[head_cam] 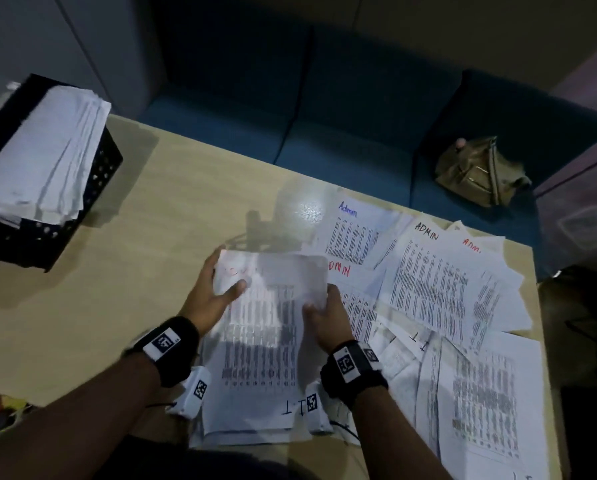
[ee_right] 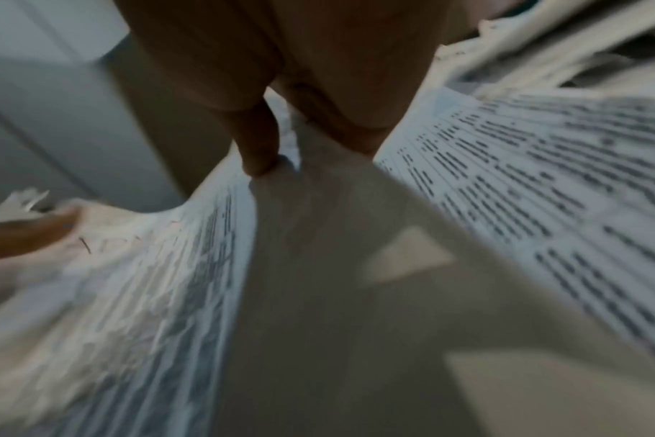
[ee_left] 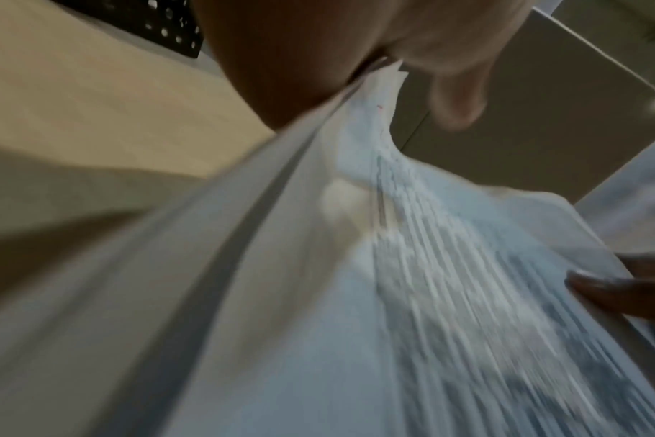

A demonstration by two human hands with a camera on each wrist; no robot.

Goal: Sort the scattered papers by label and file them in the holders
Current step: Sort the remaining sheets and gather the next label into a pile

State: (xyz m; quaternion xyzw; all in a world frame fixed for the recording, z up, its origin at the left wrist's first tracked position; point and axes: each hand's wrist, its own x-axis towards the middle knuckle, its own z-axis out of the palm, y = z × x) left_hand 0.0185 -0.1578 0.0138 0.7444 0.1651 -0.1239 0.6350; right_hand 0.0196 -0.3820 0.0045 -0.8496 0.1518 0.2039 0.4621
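Both hands hold printed paper [head_cam: 273, 289] at the table's near middle; its top corner bears faint, blurred red writing. My left hand [head_cam: 228, 285] grips the left edge, thumb [ee_left: 457, 97] on top. On the right edge my right hand [head_cam: 321, 306] pinches it, one finger [ee_right: 258, 147] pressing the sheet. Whether one sheet or more is held I cannot tell. Below it lies a pile marked "I.T" [head_cam: 292, 408]. Loose sheets labelled Admin [head_cam: 428, 271] spread out to the right. A black perforated holder [head_cam: 93, 188] at the far left contains white papers [head_cam: 48, 150].
The wooden table [head_cam: 151, 220] ends at a blue sofa [head_cam: 324, 116] behind it, where an olive bag [head_cam: 480, 171] sits. More printed sheets [head_cam: 484, 393] cover the table's near right corner. A head-shaped shadow falls just beyond the held paper.
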